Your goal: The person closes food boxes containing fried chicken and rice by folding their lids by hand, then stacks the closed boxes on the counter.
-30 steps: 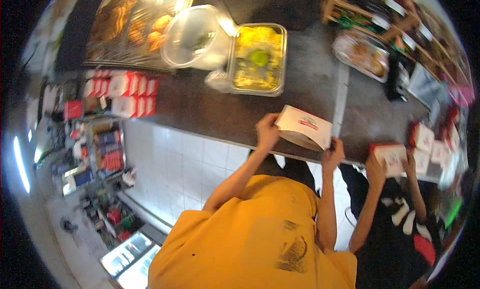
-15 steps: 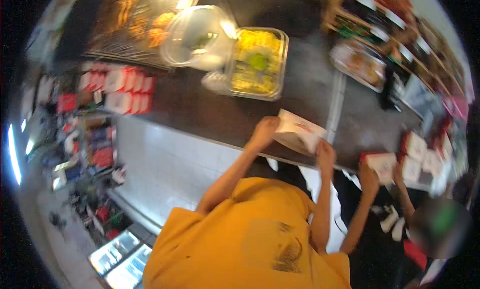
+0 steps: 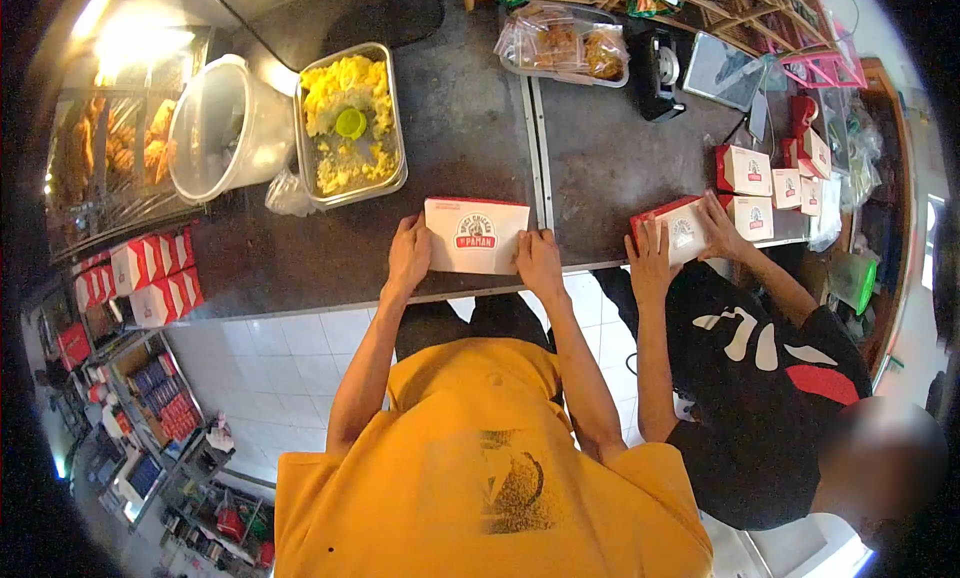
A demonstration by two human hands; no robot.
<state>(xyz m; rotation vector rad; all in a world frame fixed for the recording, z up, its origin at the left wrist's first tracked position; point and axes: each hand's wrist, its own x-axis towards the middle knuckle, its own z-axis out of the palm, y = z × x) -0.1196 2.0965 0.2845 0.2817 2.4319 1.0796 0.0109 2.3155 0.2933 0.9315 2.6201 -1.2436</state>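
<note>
A white and red cardboard food box (image 3: 477,236) stands at the near edge of the dark counter, its printed logo side facing me. My left hand (image 3: 408,258) grips the box's left end with the fingers closed. At the right end, my right hand (image 3: 540,263) pinches the corner, with the fingers folded. Behind the box, farther back and to the left, sits a clear tray of yellow rice (image 3: 350,163) with a green cup (image 3: 350,123) in it. The inside of the box is hidden from me.
On the right, a co-worker's hands hold another box (image 3: 680,228). More boxes (image 3: 748,171) stand beyond them, and others (image 3: 155,273) are stacked at left. A clear bucket (image 3: 215,128) lies beside the rice. A tray of packaged food (image 3: 565,48) sits at the back.
The box, tilted and showing a hollow opening half a second ago, now presents its flat printed side. My view has turned, so the counter looks more level. The co-worker still handles a box.
</note>
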